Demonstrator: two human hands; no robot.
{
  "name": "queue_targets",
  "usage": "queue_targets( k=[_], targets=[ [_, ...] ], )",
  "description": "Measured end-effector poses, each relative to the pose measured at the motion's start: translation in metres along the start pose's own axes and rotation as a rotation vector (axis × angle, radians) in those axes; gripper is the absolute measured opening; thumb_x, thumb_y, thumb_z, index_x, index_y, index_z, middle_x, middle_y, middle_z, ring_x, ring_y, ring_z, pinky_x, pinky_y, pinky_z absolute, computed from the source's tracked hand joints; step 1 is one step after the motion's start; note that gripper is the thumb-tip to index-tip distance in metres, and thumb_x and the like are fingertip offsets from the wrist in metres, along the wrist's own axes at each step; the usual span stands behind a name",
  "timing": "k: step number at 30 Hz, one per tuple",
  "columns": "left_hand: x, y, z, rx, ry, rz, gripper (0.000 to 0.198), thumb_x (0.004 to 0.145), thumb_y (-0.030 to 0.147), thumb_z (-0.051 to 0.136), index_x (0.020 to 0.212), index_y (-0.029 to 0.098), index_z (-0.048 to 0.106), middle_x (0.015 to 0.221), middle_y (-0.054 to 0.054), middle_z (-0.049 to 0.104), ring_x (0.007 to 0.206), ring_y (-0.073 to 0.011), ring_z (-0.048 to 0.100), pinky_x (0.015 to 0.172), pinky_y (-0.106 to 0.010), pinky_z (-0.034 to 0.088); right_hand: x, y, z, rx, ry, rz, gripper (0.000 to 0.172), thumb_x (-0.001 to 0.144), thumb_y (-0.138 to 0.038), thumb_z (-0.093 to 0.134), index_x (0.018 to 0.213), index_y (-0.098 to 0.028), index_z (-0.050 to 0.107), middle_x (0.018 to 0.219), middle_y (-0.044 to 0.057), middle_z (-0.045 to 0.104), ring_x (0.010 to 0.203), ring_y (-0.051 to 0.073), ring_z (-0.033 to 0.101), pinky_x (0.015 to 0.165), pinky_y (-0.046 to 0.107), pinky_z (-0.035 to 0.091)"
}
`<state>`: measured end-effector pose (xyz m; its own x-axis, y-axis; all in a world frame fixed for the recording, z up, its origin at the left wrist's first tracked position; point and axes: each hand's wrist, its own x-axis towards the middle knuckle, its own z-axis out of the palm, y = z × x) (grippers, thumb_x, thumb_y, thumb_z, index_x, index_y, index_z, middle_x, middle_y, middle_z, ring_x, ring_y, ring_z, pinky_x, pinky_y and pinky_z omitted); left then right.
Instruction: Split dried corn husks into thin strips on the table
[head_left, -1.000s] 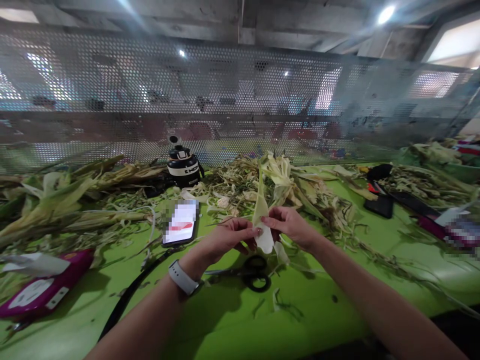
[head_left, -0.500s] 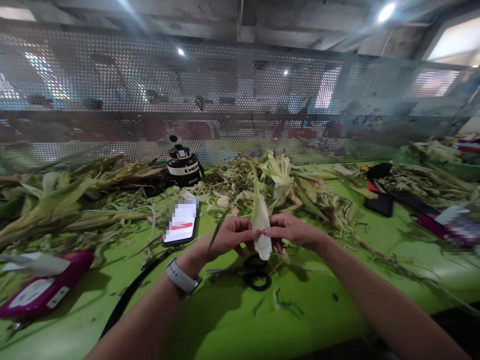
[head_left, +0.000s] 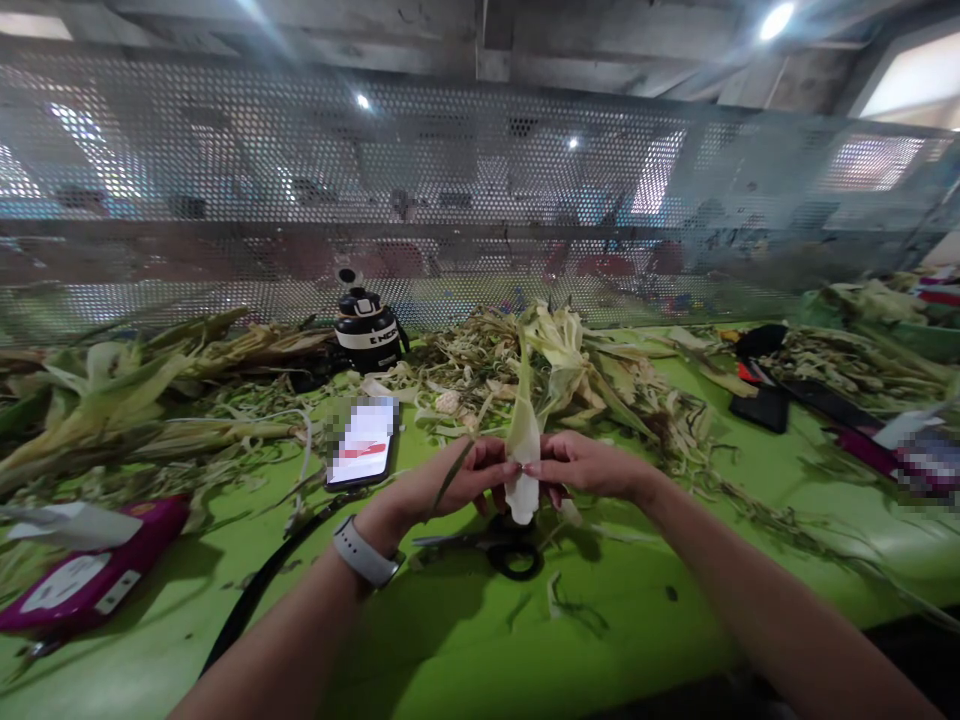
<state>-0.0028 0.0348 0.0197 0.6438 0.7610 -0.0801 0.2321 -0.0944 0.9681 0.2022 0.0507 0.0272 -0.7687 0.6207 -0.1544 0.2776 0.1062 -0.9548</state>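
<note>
A pale corn husk (head_left: 523, 430), whitish at its lower end and greener toward its narrow top, stands upright between my hands. My left hand (head_left: 469, 475) pinches its left edge with thumb and fingers. On the opposite edge, my right hand (head_left: 574, 465) is closed in a similar pinch, the two thumb tips nearly meeting at the front. A thin green leaf strip (head_left: 454, 478) crosses in front of my left hand. Under my hands, black-handled scissors (head_left: 517, 562) lie on the green table (head_left: 465, 650), partly hidden.
Heaped husks and shreds (head_left: 480, 355) cover the back. A black bottle (head_left: 366, 335) stands behind a lit phone (head_left: 364, 445). Purple tissue packs lie at left (head_left: 97, 575) and right (head_left: 870, 455). Long husks (head_left: 112, 390) fill the left. A perforated screen (head_left: 450, 190) closes the back.
The husk's narrow top has swung slightly to the right and stands straighter. Both hands keep their pinch in nearly the same place.
</note>
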Motion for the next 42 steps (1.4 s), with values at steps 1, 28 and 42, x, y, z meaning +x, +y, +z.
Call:
queue_targets(
  k=[1, 28, 42],
  targets=[
    [0.000, 0.000, 0.000, 0.002, 0.002, -0.003, 0.037, 0.076, 0.050, 0.056, 0.083, 0.014, 0.057, 0.068, -0.001, 0.058, 0.058, -0.0097, 0.057, 0.048, -0.019, 0.046, -0.001, -0.001, 0.000, -0.008, -0.001, -0.001, 0.035, 0.081, -0.045, 0.055, 0.088, -0.011, 0.060, 0.077, 0.004, 0.064, 0.052, 0.007, 0.055, 0.049, 0.018, 0.043],
    [0.003, -0.008, 0.029, 0.785, 0.449, 0.182, 0.023, 0.083, 0.020, 0.039, 0.065, 0.019, 0.054, 0.063, -0.005, 0.056, 0.059, -0.0150, 0.049, 0.058, -0.027, 0.031, 0.006, 0.002, 0.026, -1.022, 0.501, -0.145, 0.011, 0.077, -0.019, 0.047, 0.066, -0.017, 0.049, 0.059, 0.001, 0.051, 0.054, 0.011, 0.039, 0.054, 0.024, 0.025],
    [-0.005, 0.008, -0.026, 0.972, 0.819, -0.250, 0.023, 0.083, 0.019, 0.035, 0.078, 0.017, 0.057, 0.070, -0.009, 0.064, 0.067, -0.0205, 0.058, 0.059, -0.027, 0.034, -0.010, -0.006, -0.025, -0.531, 0.959, 0.031, 0.018, 0.074, -0.022, 0.053, 0.056, -0.019, 0.053, 0.047, 0.001, 0.055, 0.040, 0.011, 0.047, 0.042, 0.024, 0.033]
  ],
)
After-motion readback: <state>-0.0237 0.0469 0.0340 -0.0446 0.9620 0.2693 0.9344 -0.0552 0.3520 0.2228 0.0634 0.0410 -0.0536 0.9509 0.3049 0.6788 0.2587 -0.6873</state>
